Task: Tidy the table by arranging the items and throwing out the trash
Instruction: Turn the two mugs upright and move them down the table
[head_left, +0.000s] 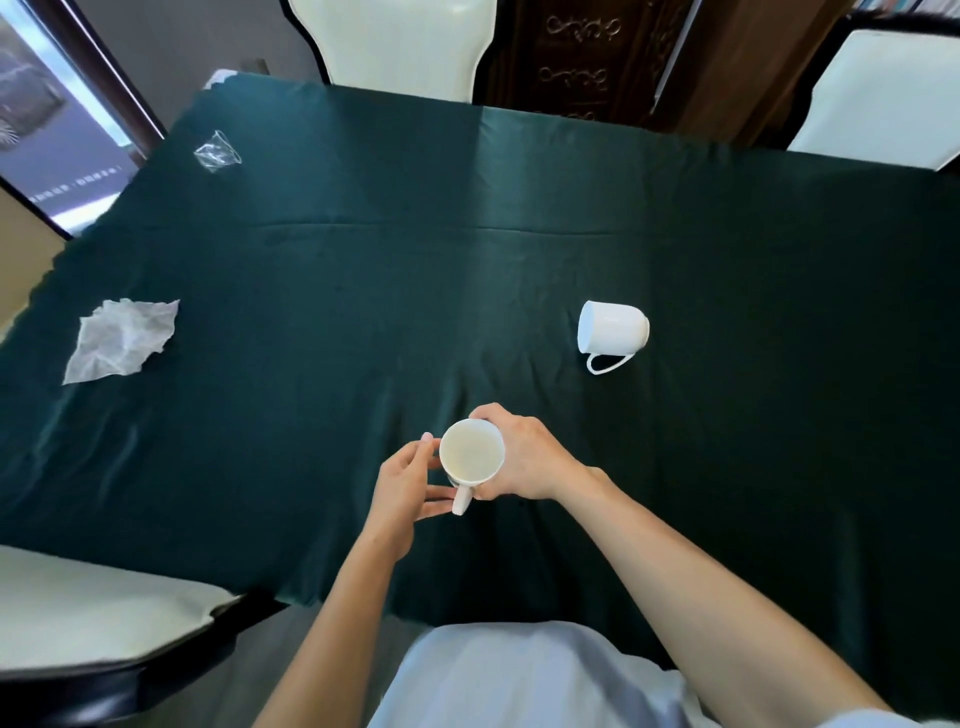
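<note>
Your right hand (524, 460) and left hand (410, 480) clasp the upright white ceramic mug (471, 457) between them, handle toward you. Second white mug (613, 330) lies tipped, far right of your grip; crumpled white tissue (122, 340) and clear plastic cup (217, 151) lie far left.

Head cam, looking steeply down, table (363, 270) close

Dark green cloth (519, 260) over table; cream-cushioned dark-framed chairs at far side (395, 41), far right (878, 98), near left (78, 613); carved dark wood cabinet (587, 57) behind; possibly window (52, 130) at left.
</note>
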